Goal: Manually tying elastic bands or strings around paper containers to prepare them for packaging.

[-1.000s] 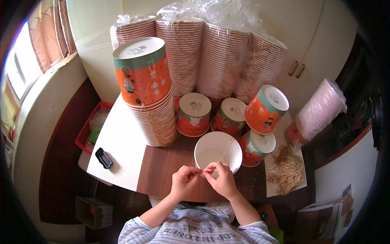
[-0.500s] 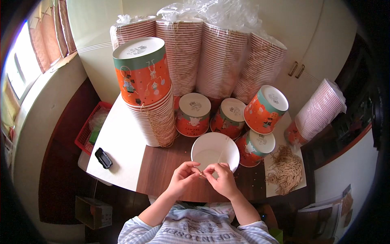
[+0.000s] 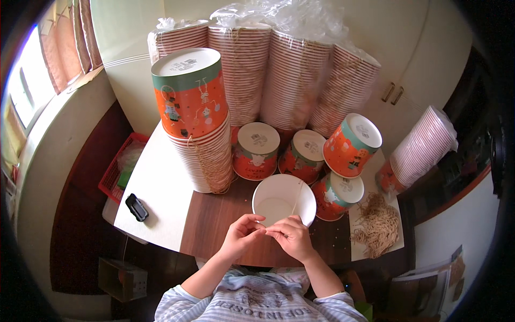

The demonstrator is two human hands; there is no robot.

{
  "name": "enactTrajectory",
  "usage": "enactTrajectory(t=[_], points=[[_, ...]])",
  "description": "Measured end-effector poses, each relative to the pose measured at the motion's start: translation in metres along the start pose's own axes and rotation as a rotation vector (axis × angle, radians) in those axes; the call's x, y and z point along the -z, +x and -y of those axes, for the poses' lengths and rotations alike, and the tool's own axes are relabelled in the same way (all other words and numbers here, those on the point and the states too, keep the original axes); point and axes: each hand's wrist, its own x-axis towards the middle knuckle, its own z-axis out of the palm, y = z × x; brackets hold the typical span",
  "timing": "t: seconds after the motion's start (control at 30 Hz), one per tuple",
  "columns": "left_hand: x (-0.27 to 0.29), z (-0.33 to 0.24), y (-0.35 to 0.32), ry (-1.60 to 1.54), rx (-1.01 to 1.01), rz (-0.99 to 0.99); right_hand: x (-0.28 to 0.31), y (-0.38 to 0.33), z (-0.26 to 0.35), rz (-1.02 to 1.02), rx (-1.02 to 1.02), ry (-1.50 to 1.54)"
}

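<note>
Close to the table's near edge, my left hand (image 3: pixel 242 236) and my right hand (image 3: pixel 292 239) meet fingertip to fingertip, both closed in a pinch. A thin beige cord (image 3: pixel 296 199) runs from the right inner wall of an open paper bucket (image 3: pixel 272 192) down to my right hand. Its end is at my joined fingertips, mostly hidden by them. The bucket stands mouth up just beyond my hands, its white inside showing. On the right lies a tangled pile of similar cords (image 3: pixel 377 225).
Upside-down orange and green buckets (image 3: pixel 256 153) stand behind the open one. A tall nested stack (image 3: pixel 201 161) rises at left, and plastic-wrapped stacks (image 3: pixel 295 80) line the back. Another wrapped stack (image 3: pixel 424 147) leans at right. A black tray-like object (image 3: pixel 137 208) lies at left, near a red basket (image 3: pixel 113 169).
My right fingers have closed in over the fingertips of my left hand, covering the cord end that showed between them. The cord inside the bucket now looks straighter. The bucket stays put.
</note>
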Motion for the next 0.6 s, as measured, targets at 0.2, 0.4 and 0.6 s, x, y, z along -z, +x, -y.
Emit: enactTrajectory(t=[0.2,0.4,0.6], points=[[0.006,0.006,-0.003,0.166,-0.058,-0.087,-0.001,0.001,-0.001,-0.016,-0.06,0.032],[-0.004,-0.002,-0.001,0.717,-0.255,-0.083,-0.001,0.0,-0.003,0.009,-0.107,0.049],[0.0,0.0,0.001,0.509,-0.181,-0.072,0.0,-0.001,-0.001,0.018,-0.133,0.014]])
